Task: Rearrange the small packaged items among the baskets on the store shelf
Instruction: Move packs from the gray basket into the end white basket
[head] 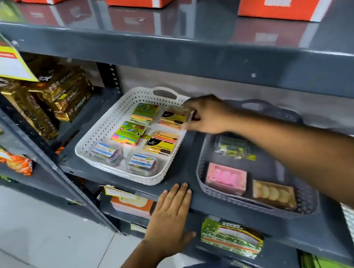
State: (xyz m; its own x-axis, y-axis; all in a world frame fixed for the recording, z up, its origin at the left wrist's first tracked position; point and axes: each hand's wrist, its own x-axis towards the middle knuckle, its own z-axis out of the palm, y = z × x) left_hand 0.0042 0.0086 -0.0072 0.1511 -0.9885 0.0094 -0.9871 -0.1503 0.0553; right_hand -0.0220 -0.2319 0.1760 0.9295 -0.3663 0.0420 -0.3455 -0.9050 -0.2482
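A white basket (94,136) on the grey shelf holds several small packs: green and pink sticky-note packs (129,132), yellow and black packs (161,144) and clear-wrapped packs (141,165). My right hand (207,116) reaches over the basket's far right corner, fingers pinched on a yellow and black pack (172,117) there. A dark grey basket (226,197) to the right holds a pink box (225,178), a box of pale round pieces (274,194) and a clear pack (232,147). My left hand (171,216) lies flat on the shelf's front edge.
Gold biscuit packs (61,95) and orange packs (16,163) fill the shelves at left. Orange and white boxes (282,3) stand on the shelf above. Price tags (231,235) hang along the shelf edges, and more stock sits below.
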